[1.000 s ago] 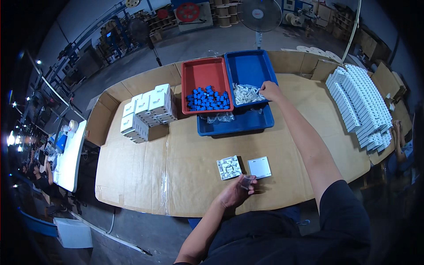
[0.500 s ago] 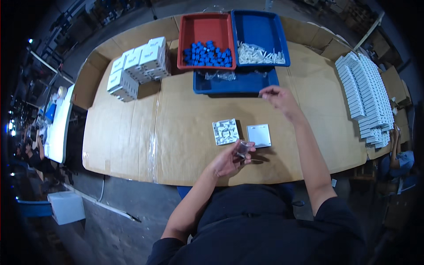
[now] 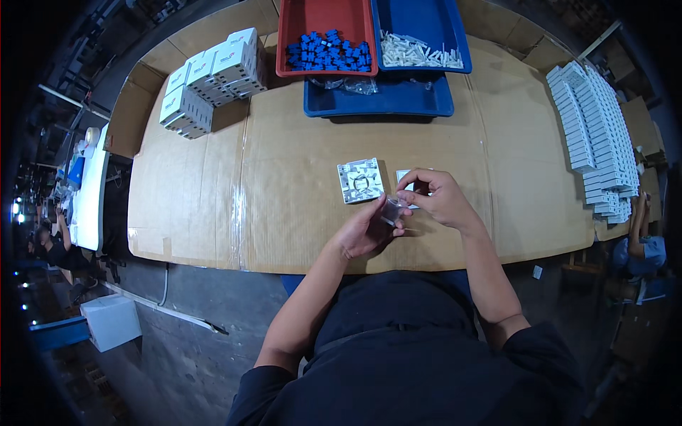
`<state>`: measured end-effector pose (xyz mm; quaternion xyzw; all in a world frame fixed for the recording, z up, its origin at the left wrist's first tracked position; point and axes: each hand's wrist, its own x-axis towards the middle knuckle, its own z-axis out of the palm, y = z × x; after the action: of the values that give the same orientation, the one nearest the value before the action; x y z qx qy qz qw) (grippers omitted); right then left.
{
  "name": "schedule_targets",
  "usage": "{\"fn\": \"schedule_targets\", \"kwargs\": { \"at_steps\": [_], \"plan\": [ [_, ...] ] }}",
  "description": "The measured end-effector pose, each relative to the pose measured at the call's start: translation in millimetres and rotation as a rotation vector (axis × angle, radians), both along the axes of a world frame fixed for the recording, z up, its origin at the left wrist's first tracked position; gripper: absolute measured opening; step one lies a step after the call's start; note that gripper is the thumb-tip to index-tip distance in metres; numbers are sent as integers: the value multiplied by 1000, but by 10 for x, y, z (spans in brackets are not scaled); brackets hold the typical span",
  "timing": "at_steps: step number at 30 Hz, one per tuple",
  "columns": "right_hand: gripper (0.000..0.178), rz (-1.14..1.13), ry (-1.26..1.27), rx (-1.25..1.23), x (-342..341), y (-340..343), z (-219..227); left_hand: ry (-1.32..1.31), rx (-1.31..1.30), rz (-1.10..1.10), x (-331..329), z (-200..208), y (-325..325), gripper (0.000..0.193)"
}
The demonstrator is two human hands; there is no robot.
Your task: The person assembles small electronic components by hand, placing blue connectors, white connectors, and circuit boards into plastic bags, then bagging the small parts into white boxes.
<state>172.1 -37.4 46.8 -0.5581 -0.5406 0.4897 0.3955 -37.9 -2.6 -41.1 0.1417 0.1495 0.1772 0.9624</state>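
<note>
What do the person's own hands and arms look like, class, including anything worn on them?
The left hand and right hand are ungloved, with no watch or bracelet visible. The forearms are bare; short, dark sleeves end near the elbows.

Cool light on cardboard tabletop (image 3: 185, 192), glare on clear tape (image 3: 237, 213), dim periphery, bowed lines, black corners

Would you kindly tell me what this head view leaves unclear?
Head view, all:
Flat white square plate: mostly hidden behind the right hand.
Small clear plastic piece: exact shape, partly covered by the left hand.
Whatever the right hand pinches, if anything: too small to tell.
Red rectangular plastic tray: far end cut off by the upper edge.
</note>
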Motion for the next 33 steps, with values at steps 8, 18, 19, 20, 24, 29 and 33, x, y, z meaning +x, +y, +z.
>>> {"fn": "schedule_targets", "kwargs": {
  "at_steps": [8,18,19,20,24,29,33],
  "plan": [
    [11,22,-160,44,-50,6,24,-9,2,12,13,30,-37,41],
    [10,191,-83,22,-65,6,2,-14,1,6,-19,19,-42,38],
    [11,212,-76,-17,-45,24,20,-11,-12,0,0,34,-21,37],
    [17,248,-97,-7,-28,28,-15,-34,-29,-9,4,25,-19,37],
    [28,246,-56,14,-59,80,-15,-5,10,-2,-1,0,-6,36],
    [34,436,-27,-361,-162,119,-26,60,-49,13,-44,-179,-78,35],
    [39,463,-153,-151,-19,153,39,-91,-84,-8,-38,-96,-81,31]
  ]
}}
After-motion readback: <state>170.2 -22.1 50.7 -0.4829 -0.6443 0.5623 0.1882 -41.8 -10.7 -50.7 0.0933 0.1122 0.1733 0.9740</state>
